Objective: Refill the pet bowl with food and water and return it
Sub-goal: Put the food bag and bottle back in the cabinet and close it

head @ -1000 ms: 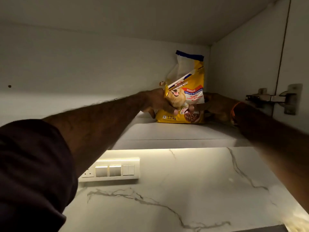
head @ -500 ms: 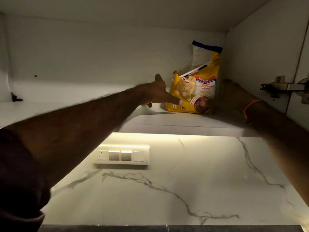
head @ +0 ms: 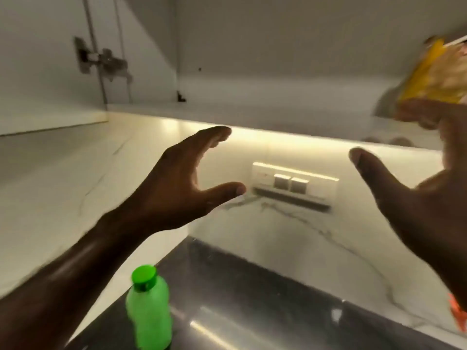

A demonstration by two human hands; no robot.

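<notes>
Now | left hand (head: 177,183) spread, holding nothing | right hand (head: 414,205) spread, under shelf edge (head: 252,117) | food bag (head: 439,74) above

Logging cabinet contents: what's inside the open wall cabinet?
Only a blurred yellow food bag shows, at the right edge of the cabinet shelf. The right hand covers its base, and the frame cuts off anything further right.

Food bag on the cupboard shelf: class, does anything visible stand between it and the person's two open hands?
Nothing visible does. The food bag sits blurred on the shelf, above the right hand; the left hand hangs further left, only air between.
</notes>
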